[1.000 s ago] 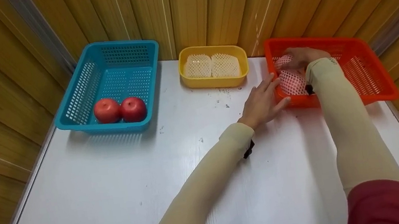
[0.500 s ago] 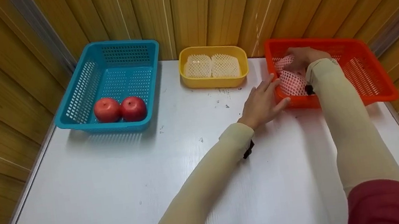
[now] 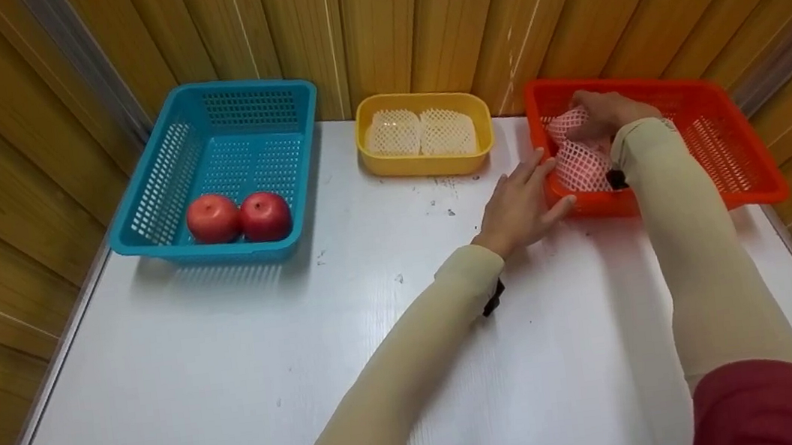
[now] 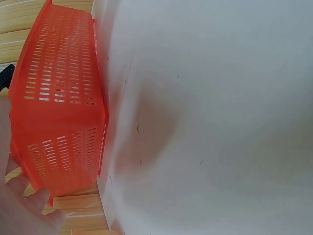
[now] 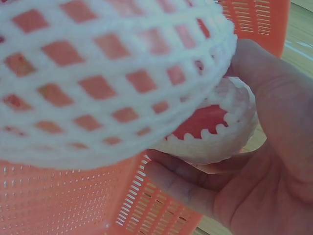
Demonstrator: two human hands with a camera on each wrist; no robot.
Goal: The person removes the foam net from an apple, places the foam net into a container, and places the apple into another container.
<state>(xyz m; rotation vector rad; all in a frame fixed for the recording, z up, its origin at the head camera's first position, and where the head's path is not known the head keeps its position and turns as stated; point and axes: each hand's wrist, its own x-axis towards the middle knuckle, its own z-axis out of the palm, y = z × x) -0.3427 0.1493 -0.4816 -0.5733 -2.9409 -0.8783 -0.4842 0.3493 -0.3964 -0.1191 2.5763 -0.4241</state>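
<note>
My right hand [image 3: 609,113] reaches into the red basket [image 3: 602,205] and grips an apple in a pink foam net [image 3: 564,125] at its back left corner. In the right wrist view, thumb and fingers curl round this netted apple [image 5: 205,122], and red skin shows at the net's open end. Another apple in a foam net [image 3: 580,168] lies in front of it and fills much of the right wrist view. With fingers spread, my left hand [image 3: 515,208] touches the basket's left end. Part of that hand [image 4: 24,210] shows beside the basket in the left wrist view.
Two bare red apples, one lighter [image 3: 213,218] and one darker [image 3: 265,216], sit in a blue basket [image 3: 218,253] at the left. Between the baskets stands a yellow container [image 3: 427,164] with two white foam nets [image 3: 396,132]. Wooden panels [image 3: 371,21] close off the back and sides.
The right hand and its netted apple have shifted slightly within the basket. The basket's right end has moved a little to the left. My left hand stays in place.
</note>
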